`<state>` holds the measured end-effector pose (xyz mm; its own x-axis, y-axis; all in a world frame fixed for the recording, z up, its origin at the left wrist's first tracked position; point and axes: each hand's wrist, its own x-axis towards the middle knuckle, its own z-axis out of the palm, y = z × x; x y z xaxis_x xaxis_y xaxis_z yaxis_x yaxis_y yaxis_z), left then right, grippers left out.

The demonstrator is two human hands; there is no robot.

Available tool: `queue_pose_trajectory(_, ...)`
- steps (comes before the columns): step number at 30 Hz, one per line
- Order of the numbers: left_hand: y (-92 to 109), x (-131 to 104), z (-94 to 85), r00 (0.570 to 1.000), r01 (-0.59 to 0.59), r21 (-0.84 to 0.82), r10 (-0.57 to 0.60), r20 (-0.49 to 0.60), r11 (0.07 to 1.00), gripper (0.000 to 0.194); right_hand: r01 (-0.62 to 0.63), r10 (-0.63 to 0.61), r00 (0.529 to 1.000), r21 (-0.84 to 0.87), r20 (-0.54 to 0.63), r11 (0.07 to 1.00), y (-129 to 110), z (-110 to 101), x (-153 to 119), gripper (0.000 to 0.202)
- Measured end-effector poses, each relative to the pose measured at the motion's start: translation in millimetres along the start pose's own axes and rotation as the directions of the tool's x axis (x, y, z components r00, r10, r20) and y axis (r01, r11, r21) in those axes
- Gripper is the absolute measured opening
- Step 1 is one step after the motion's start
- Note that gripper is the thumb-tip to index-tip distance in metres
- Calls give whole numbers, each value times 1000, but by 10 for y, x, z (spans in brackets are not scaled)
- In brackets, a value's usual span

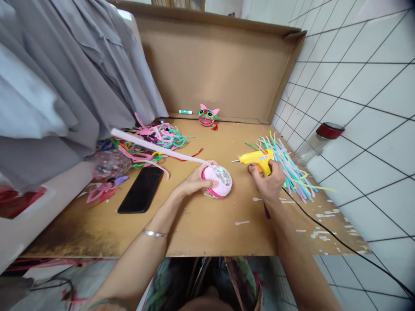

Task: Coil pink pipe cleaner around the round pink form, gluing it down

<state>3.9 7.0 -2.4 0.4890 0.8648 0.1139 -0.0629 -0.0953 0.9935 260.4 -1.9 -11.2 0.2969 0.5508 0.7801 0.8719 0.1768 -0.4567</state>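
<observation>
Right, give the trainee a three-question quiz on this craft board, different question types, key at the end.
1. True or false: the right hand holds the yellow glue gun.
2. Which lies nearest the left hand? A) black phone B) green marker C) red-lidded jar
3. Fill in: the left hand holds a pink ball with a long pink ____ sticking out.

Key: 1 true; 2 A; 3 pipe cleaner.

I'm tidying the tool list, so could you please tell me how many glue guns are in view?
1. The yellow glue gun is in the right hand, its nozzle pointing toward the pink ball held by the left hand. Others may be hidden under the pipe cleaners.
</observation>
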Motion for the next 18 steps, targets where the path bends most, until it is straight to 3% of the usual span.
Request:
queue_pose_trajectory(5,-22,7,8,1000,18,-13,-17,24,1000,63,172,-169,984,35,-61,985,-190,-28,-116,30)
queue_pose_trajectory(11,-41,13,12,1000,23,-2,-23,16,1000,63,196,-194,980,-26,47,980,-180,-36,-140,29)
queue_pose_trajectory(18,-9,-2,48,997,27,-16,-26,69,1000,62,284,-284,959,-3,-4,959,-186,-33,-139,24)
